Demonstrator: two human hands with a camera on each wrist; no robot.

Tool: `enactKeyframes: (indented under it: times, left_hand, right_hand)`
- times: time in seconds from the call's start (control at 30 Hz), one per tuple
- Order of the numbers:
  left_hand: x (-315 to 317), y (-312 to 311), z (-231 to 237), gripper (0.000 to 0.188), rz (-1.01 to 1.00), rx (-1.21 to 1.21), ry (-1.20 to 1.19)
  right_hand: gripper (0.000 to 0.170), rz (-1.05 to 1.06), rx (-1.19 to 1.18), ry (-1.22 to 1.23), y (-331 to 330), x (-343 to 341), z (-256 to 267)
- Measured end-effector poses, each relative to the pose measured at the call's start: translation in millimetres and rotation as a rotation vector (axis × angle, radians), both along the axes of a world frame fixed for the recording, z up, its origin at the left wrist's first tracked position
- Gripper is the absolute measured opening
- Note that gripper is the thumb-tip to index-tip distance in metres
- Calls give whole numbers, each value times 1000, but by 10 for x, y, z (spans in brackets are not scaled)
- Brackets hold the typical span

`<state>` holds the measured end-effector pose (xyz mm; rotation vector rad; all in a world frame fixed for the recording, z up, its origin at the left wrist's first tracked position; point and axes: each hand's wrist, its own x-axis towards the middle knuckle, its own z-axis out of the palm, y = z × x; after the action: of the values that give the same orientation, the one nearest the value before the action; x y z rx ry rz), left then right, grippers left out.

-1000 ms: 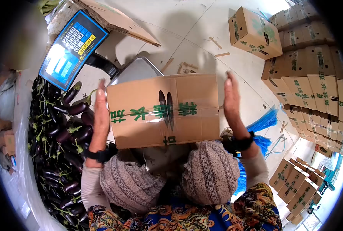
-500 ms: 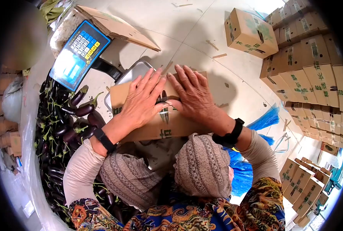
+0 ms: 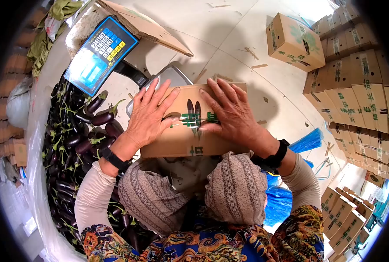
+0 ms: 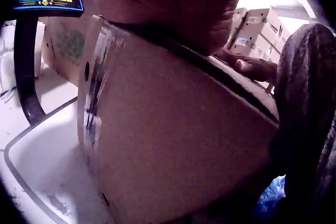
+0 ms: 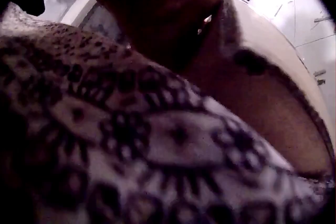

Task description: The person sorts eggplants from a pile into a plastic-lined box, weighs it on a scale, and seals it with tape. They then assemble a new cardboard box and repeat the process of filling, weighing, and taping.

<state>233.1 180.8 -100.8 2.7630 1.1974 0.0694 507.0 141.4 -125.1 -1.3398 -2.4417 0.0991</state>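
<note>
A cardboard box [image 3: 177, 147] with green lettering and two printed eggplants stands on the metal platform [image 3: 177, 75] of a scale, in front of the person's knees. My left hand [image 3: 150, 114] rests flat on the left part of the box top, fingers spread and pointing away. On the right part lies my right hand [image 3: 233, 115], its fingers straight as well. Both thumbs point inward towards the printed eggplants. In the left wrist view the box's side [image 4: 168, 129] shows under the hand, with a dark slit along the top edge. Patterned cloth over the knee fills most of the right wrist view.
The blue-rimmed scale display [image 3: 100, 54] rises at the back left. Many loose eggplants [image 3: 79, 148] lie in a heap on the left. Stacked cartons [image 3: 351, 91] stand on the right, with a single carton [image 3: 295, 41] before them. Blue plastic strips [image 3: 306, 142] lie on the floor.
Both hands have come from the box's two ends onto its top, laid flat. Over the last half second they have spread apart a little, uncovering the printed eggplants between them.
</note>
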Motion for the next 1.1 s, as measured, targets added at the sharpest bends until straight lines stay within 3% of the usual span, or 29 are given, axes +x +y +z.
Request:
enactKeyframes:
  times: [0.13, 0.23, 0.47, 0.6, 0.67, 0.73, 0.8, 0.83, 0.87, 0.9, 0.93, 1.03, 1.1]
  left_hand:
    - [16, 19, -43, 75, 17, 22, -3]
    - [8, -1, -81, 74, 39, 51, -7]
    - [-96, -46, -193, 68, 225, 81, -84]
    - [-251, -55, -263, 67, 322, -53, -206]
    - [-346, -44, -322, 67, 394, -208, -453]
    - [-366, -69, -336, 65, 439, -270, -642]
    - [-373, -106, -364, 63, 577, -505, -901]
    - [-362, -109, -384, 62, 627, -635, -1029]
    - [-378, -155, -368, 61, 669, -776, -1076]
    - [-450, -232, -358, 61, 708, -925, -1108]
    - [-564, -273, -444, 61, 733, -993, -1110]
    - [-606, -308, -430, 66, 905, -1093, -1059]
    - [-603, -244, -367, 70, 912, -1099, -921]
  right_hand:
    - [92, -57, -2, -16, 46, -200, -29]
    - [92, 25, -28, 56, 92, -458, -82]
    - [79, -1, -46, 36, 42, -167, -50]
    - [69, -161, -56, -32, -40, 91, 25]
    - [73, -332, -157, 150, -86, 419, -235]
    - [83, -587, -505, 727, -198, 960, -866]
    - [85, -839, -966, 1321, -496, 1157, -1007]
    - [83, -772, -1100, 1164, -714, 1346, -1273]
    - [83, -695, -1152, 1201, -960, 1409, -1723]
    - [78, -787, -1297, 1245, -993, 1233, -1815]
    - [76, -530, -1354, 1485, -1193, 1175, -2320]
    - [74, -486, -1522, 1589, -926, 657, -1973]
    - [73, -500, -1570, 1584, -763, 509, -1640]
